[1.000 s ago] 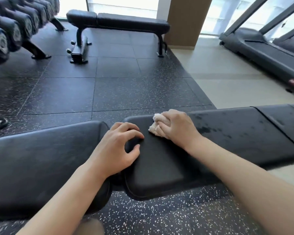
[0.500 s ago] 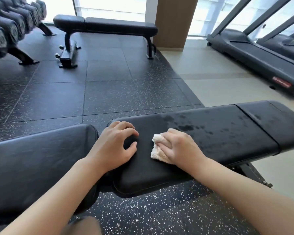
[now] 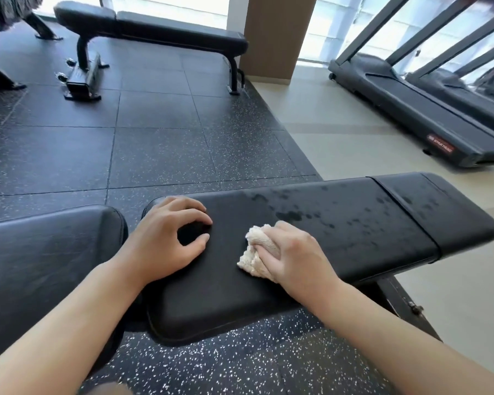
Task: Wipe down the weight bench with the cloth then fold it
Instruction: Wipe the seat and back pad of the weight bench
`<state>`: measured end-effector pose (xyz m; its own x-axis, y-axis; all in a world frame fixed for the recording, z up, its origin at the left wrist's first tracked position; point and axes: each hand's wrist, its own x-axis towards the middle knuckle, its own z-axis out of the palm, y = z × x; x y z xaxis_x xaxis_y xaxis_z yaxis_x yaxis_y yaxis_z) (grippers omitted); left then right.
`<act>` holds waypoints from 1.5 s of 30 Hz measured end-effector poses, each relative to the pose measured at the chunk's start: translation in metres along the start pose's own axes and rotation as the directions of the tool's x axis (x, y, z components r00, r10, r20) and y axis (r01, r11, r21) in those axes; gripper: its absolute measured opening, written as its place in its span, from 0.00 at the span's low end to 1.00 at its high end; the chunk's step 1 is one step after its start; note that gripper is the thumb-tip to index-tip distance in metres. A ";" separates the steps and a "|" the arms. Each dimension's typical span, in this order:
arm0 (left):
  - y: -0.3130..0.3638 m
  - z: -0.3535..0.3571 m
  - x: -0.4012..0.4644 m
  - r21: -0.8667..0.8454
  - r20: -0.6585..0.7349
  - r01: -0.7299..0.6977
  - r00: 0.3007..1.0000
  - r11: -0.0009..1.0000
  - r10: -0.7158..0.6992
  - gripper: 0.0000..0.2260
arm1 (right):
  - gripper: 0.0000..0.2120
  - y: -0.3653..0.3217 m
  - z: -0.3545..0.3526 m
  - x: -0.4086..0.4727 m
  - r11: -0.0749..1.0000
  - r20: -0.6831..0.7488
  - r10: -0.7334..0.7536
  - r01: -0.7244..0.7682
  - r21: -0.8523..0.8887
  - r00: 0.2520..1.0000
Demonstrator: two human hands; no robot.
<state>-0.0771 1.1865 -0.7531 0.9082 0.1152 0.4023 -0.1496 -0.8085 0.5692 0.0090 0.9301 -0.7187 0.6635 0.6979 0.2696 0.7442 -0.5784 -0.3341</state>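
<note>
The black padded weight bench (image 3: 354, 240) runs from lower left to right in front of me, with dark wet spots on its far half. My right hand (image 3: 294, 258) grips a crumpled cream cloth (image 3: 254, 252) and presses it on the long pad near its middle. My left hand (image 3: 169, 238) rests on the pad's left end with its fingertips bent down on the surface and nothing in it. The bench's other pad (image 3: 49, 252) lies to the left, beyond a gap.
A second flat bench (image 3: 154, 29) stands at the back on the dark speckled rubber floor (image 3: 160, 138). Treadmills (image 3: 411, 104) line the right side on pale tile. A dumbbell rack's feet (image 3: 0, 81) show at far left. A beige pillar (image 3: 274, 35) rises behind.
My right hand has slid the cloth toward me and rightward along the pad. The left hand has stayed on the pad's left end. The view has shifted right.
</note>
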 end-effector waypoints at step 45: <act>0.003 0.003 -0.008 -0.094 0.015 0.053 0.999 0.994 -0.052 0.11 | 0.13 0.006 0.029 0.140 0.957 -0.046 0.203 -0.208 -0.204 0.978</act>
<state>-0.0834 1.1813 -0.7562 0.9205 0.1483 0.3614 -0.1373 -0.7433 0.6547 0.1038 1.0365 -0.7091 0.8036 0.5459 0.2371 0.5895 -0.7847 -0.1916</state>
